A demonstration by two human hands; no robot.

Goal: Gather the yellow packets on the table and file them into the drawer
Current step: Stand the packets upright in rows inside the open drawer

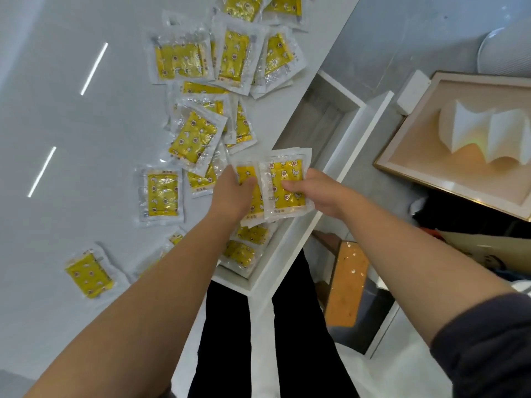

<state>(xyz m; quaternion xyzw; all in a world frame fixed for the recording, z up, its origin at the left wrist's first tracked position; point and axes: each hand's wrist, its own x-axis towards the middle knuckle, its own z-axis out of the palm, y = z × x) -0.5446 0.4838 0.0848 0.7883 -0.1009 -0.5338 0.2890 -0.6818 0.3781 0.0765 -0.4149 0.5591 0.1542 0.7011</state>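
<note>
Several yellow packets in clear wrappers (193,139) lie scattered over the white table (71,133). Over the table's edge, above the open white drawer (353,145), both hands hold a small stack of yellow packets (283,179). My left hand (232,193) grips the stack's left side. My right hand (313,191) pinches the right side, thumb on the top packet. A few packets (244,251) lie inside the drawer's near end, partly hidden under my left arm. Single packets lie at the table's near left (89,275) and middle (162,193).
The drawer's far section (319,119) shows a bare grey bottom. Right of the drawer, a framed white paper relief (471,139) leans on the floor. An orange stool (347,282) stands beside my dark-trousered legs (298,326). A white fan base (505,50) is at far right.
</note>
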